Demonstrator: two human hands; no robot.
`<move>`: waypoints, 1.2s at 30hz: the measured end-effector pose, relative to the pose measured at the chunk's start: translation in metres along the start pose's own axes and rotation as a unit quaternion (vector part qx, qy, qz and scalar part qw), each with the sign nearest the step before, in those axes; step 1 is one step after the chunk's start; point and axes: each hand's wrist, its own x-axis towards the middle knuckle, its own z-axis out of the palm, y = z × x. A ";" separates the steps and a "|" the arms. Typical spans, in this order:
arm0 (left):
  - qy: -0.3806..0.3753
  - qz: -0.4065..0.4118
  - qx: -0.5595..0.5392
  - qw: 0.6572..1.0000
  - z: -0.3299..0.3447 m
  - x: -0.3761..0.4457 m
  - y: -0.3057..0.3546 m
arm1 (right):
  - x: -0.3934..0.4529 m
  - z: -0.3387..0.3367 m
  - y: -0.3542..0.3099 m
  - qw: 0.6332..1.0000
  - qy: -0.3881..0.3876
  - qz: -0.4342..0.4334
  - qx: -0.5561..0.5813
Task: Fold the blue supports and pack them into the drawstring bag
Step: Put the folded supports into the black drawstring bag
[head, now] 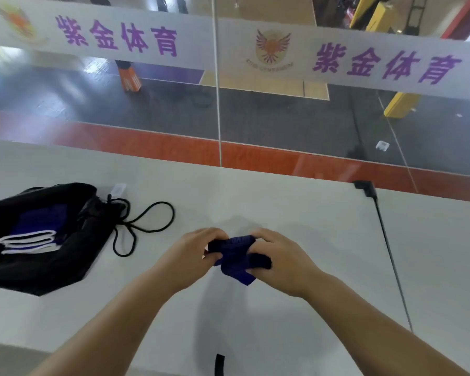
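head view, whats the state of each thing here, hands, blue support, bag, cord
left hand: grips the blue support's left end
right hand: grips its right end
blue support: bunched between both hands, partly folded, over the table
drawstring bag: lying flat on the white table, mouth open
folded supports: stacked at the bag's opening
drawstring cord: loose, looped on the table

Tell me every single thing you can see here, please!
blue support: one, dark blue, bunched between both hands above the table.
drawstring bag: one, black, lying on the table at the left, mouth open.
folded supports: a stack, blue with white edges, inside the bag's mouth.
cord: one, black, looped on the table beside the bag.
table: one, white.
glass wall: clear, behind the table, with purple lettering.
left hand: grips the support.
right hand: grips the support.
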 end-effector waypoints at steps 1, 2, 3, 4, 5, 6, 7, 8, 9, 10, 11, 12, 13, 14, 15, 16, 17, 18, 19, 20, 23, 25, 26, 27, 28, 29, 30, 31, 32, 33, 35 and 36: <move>0.002 0.006 0.011 1.000 -0.006 -0.010 -0.011 | 0.004 0.006 -0.012 1.000 0.001 -0.009 -0.010; 0.010 0.008 0.023 1.000 -0.013 -0.021 -0.023 | 0.008 0.012 -0.023 1.000 0.001 -0.018 -0.021; 0.018 0.003 0.036 0.999 -0.020 -0.032 -0.035 | 0.013 0.019 -0.036 0.999 0.001 -0.026 -0.033; 0.027 -0.006 0.051 0.998 -0.028 -0.045 -0.047 | 0.017 0.025 -0.048 0.998 0.001 -0.033 -0.044; 0.031 -0.016 0.071 0.997 -0.036 -0.058 -0.059 | 0.021 0.032 -0.061 0.998 0.002 -0.035 -0.054; 0.032 -0.027 0.096 0.995 -0.046 -0.071 -0.071 | 0.026 0.039 -0.074 0.997 0.004 -0.034 -0.063; 0.030 -0.037 0.122 0.991 -0.055 -0.085 -0.082 | 0.029 0.045 -0.087 0.997 0.007 -0.029 -0.074; 0.030 -0.046 0.145 0.988 -0.065 -0.099 -0.093 | 0.033 0.051 -0.101 0.996 0.008 -0.025 -0.086; 0.031 -0.054 0.161 0.985 -0.076 -0.113 -0.104 | 0.036 0.056 -0.114 0.995 0.010 -0.022 -0.097; 0.035 -0.061 0.174 0.982 -0.086 -0.127 -0.115 | 0.041 0.062 -0.129 0.994 0.012 -0.023 -0.104; 0.038 -0.067 0.184 0.980 -0.096 -0.140 -0.126 | 0.045 0.068 -0.142 0.994 0.015 -0.025 -0.108; 0.042 -0.074 0.194 0.977 -0.105 -0.152 -0.136 | 0.049 0.074 -0.156 0.993 0.016 -0.025 -0.111; 0.045 -0.081 0.202 0.975 -0.114 -0.163 -0.147 | 0.054 0.079 -0.168 0.993 0.016 -0.025 -0.113; 0.048 -0.090 0.206 0.973 -0.123 -0.173 -0.156 | 0.059 0.085 -0.180 0.993 0.013 -0.026 -0.114; 0.053 -0.100 0.206 0.972 -0.131 -0.182 -0.165 | 0.064 0.090 -0.190 0.993 0.010 -0.028 -0.114; 0.058 -0.107 0.204 0.971 -0.139 -0.189 -0.174 | 0.070 0.095 -0.199 0.993 0.009 -0.032 -0.113; 0.063 -0.115 0.201 0.971 -0.147 -0.194 -0.182 | 0.075 0.100 -0.207 0.993 0.008 -0.035 -0.112; 0.070 -0.122 0.197 0.970 -0.154 -0.198 -0.189 | 0.082 0.104 -0.215 0.993 0.005 -0.038 -0.109; 0.078 -0.128 0.195 0.969 -0.161 -0.201 -0.197 | 0.089 0.108 -0.221 0.993 0.001 -0.043 -0.106; 0.086 -0.135 0.192 0.968 -0.169 -0.202 -0.205 | 0.096 0.112 -0.227 0.994 -0.001 -0.049 -0.101; 0.116 -0.161 0.164 0.966 -0.191 -0.200 -0.228 | 0.125 0.121 -0.239 0.995 0.001 -0.066 -0.081; 0.140 -0.188 0.133 0.963 -0.204 -0.196 -0.243 | 0.149 0.129 -0.244 0.994 0.001 -0.078 -0.070; 0.151 -0.202 0.121 0.960 -0.210 -0.194 -0.250 | 0.163 0.133 -0.247 0.994 -0.003 -0.085 -0.066; 0.160 -0.213 0.112 0.957 -0.216 -0.191 -0.257 | 0.178 0.137 -0.250 0.994 -0.007 -0.091 -0.061; 0.167 -0.219 0.104 0.956 -0.223 -0.188 -0.264 | 0.192 0.141 -0.254 0.994 -0.010 -0.098 -0.056; 0.171 -0.227 0.096 0.954 -0.229 -0.185 -0.272 | 0.206 0.146 -0.258 0.993 -0.012 -0.103 -0.053; 0.173 -0.236 0.086 0.952 -0.236 -0.182 -0.280 | 0.219 0.150 -0.263 0.993 -0.014 -0.107 -0.049; 0.176 -0.244 0.074 0.951 -0.241 -0.180 -0.287 | 0.230 0.155 -0.268 0.993 -0.016 -0.109 -0.046; 0.182 -0.251 0.058 0.949 -0.247 -0.177 -0.295 | 0.241 0.160 -0.274 0.993 -0.018 -0.112 -0.042; 0.189 -0.257 0.043 0.947 -0.253 -0.174 -0.303 | 0.251 0.165 -0.279 0.993 -0.019 -0.113 -0.037; 0.202 -0.267 0.016 0.942 -0.263 -0.167 -0.317 | 0.269 0.176 -0.290 0.993 -0.027 -0.109 -0.029; 0.206 -0.273 0.005 0.940 -0.268 -0.164 -0.324 | 0.277 0.183 -0.294 0.994 -0.034 -0.105 -0.026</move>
